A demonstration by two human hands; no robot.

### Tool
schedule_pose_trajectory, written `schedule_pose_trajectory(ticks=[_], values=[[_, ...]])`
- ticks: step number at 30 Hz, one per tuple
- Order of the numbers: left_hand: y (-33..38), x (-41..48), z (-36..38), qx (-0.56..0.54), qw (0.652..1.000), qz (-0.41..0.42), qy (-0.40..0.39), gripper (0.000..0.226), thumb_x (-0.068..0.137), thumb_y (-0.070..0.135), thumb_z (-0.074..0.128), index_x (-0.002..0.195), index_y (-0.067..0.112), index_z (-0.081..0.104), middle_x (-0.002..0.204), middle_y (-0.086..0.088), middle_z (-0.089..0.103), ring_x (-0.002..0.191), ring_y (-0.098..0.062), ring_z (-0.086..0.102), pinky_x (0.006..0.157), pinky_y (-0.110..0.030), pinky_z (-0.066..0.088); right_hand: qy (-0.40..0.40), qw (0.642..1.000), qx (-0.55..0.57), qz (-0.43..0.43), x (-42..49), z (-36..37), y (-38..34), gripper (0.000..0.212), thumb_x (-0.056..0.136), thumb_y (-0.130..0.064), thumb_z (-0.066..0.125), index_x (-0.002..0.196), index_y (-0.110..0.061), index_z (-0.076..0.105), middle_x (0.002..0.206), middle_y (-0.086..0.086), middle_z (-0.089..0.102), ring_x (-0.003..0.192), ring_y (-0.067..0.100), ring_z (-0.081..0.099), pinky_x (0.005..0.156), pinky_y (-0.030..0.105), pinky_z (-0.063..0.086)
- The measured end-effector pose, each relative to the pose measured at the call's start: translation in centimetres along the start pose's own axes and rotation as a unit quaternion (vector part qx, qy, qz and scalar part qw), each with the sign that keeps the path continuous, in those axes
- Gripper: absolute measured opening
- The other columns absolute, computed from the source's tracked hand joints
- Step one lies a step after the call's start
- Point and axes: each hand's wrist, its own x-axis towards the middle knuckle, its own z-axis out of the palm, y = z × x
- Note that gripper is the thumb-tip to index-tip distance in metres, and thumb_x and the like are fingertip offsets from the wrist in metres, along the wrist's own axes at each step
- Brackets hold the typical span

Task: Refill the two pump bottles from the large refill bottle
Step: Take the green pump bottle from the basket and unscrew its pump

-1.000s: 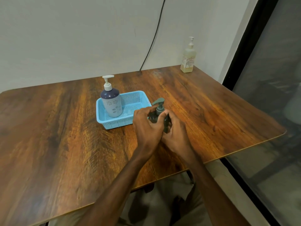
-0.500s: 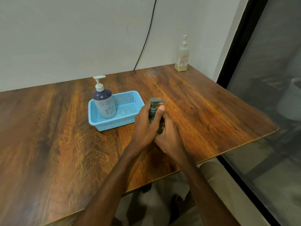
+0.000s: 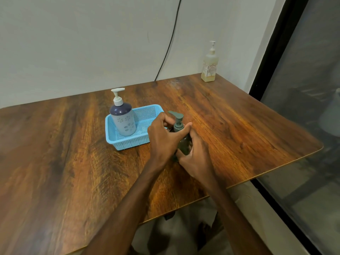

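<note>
A dark green pump bottle (image 3: 184, 144) stands on the wooden table (image 3: 239, 126), just right of a light blue basket (image 3: 127, 142). My right hand (image 3: 195, 159) grips its body low down. My left hand (image 3: 163, 138) pinches the collar of its green pump head (image 3: 177, 118) with thumb and fingers. A second pump bottle (image 3: 122, 118), pale blue with a navy shoulder and white pump, stands upright in the left end of the basket. A tall clear refill bottle (image 3: 209, 65) with yellowish liquid stands at the table's far right corner.
A black cable (image 3: 169, 41) runs down the wall behind the table. The table's right edge (image 3: 294, 159) borders a dark glass door (image 3: 312, 107). My lap shows below the near edge.
The green pump nozzle has turned from pointing right to pointing left while my left hand twists the collar. The camera view has shifted a little.
</note>
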Motion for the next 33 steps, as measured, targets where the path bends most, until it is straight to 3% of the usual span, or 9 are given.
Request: schedule_pose_trajectory(ticks=[3,6,10,14,18,21,25,29,33], values=[[0.2,0.5,0.5,0.026,0.999,-0.032,-0.023,0.049,0.071,0.047,0.094,0.089,0.011,0.064,0.08,0.006,0.069,0.073,0.001,0.064,0.064,-0.014,0.049,-0.002,1.0,0.004,0.005,0.1,-0.3,0.1,0.077,0.079,-0.019,0.081,0.145,-0.02,0.042,0.133,-0.005,0.061,0.122,0.009,0.058,0.099,0.038,0.054],[0.2,0.4,0.7,0.048,0.995,-0.045,-0.075,0.047,0.079,0.062,0.082,0.103,0.024,0.068,0.098,0.012,0.072,0.094,0.002,0.067,0.08,-0.023,0.056,-0.002,1.0,0.003,-0.003,0.0,-0.3,-0.1,0.076,0.08,-0.017,0.08,0.145,-0.023,0.042,0.132,-0.006,0.062,0.12,0.007,0.059,0.097,0.034,0.055],[0.7,-1.0,-0.3,-0.021,0.988,0.035,-0.151,0.027,0.104,0.03,0.064,0.128,0.019,0.065,0.139,0.013,0.064,0.13,-0.002,0.058,0.106,-0.028,0.048,0.005,1.0,0.011,-0.018,-0.1,-0.4,-0.1,0.063,0.083,-0.018,0.076,0.138,-0.024,0.048,0.121,-0.008,0.065,0.11,0.003,0.063,0.089,0.032,0.058],[0.1,-2.2,-1.9,-0.08,0.98,0.036,-0.176,0.033,0.11,0.012,0.049,0.142,0.015,0.058,0.133,0.007,0.068,0.124,-0.004,0.064,0.101,-0.02,0.05,0.005,1.0,0.007,-0.008,0.1,-0.3,-0.2,0.068,0.08,-0.02,0.078,0.141,-0.024,0.048,0.126,-0.008,0.064,0.114,0.005,0.061,0.094,0.032,0.056],[-0.5,-1.1,-2.4,-0.065,0.991,0.021,-0.117,0.026,0.097,0.016,0.073,0.123,0.014,0.07,0.117,0.005,0.076,0.114,-0.011,0.071,0.1,-0.04,0.059,-0.002,1.0,-0.003,0.006,0.2,-0.5,-0.1,0.073,0.081,-0.017,0.079,0.145,-0.024,0.044,0.135,-0.014,0.055,0.121,0.002,0.052,0.098,0.014,0.044],[-0.4,-0.6,-2.0,-0.044,0.996,-0.005,-0.071,0.034,0.08,0.027,0.091,0.104,0.016,0.07,0.102,0.009,0.075,0.101,-0.007,0.072,0.091,-0.03,0.061,-0.002,1.0,-0.009,0.005,0.1,-0.4,-0.1,0.068,0.08,-0.017,0.081,0.139,-0.026,0.047,0.134,-0.014,0.057,0.123,0.004,0.053,0.103,0.026,0.049],[-0.6,0.3,-1.1,-0.007,0.998,-0.016,-0.065,0.048,0.068,0.042,0.096,0.091,0.015,0.063,0.09,0.002,0.071,0.086,-0.011,0.069,0.078,-0.033,0.059,-0.004,1.0,-0.022,0.011,0.0,-0.5,-0.1,0.072,0.081,-0.015,0.079,0.143,-0.022,0.044,0.126,-0.016,0.053,0.119,-0.001,0.049,0.093,0.006,0.04],[-0.1,0.3,-0.6,-0.008,0.992,-0.047,-0.117,0.059,0.071,0.049,0.093,0.112,0.024,0.06,0.101,0.012,0.066,0.092,0.007,0.062,0.078,-0.012,0.049,0.002,1.0,-0.014,-0.002,-0.1,-0.4,-0.1,0.071,0.08,-0.014,0.08,0.141,-0.022,0.045,0.131,-0.008,0.059,0.12,0.004,0.056,0.1,0.028,0.052],[0.2,-0.4,-1.2,-0.04,0.981,-0.002,-0.192,0.046,0.102,0.041,0.064,0.143,0.026,0.052,0.126,0.012,0.066,0.117,0.0,0.063,0.097,-0.018,0.05,0.006,1.0,-0.009,-0.008,0.0,-0.3,0.0,0.069,0.079,-0.019,0.079,0.14,-0.023,0.047,0.127,-0.007,0.063,0.117,0.007,0.06,0.095,0.037,0.056]])
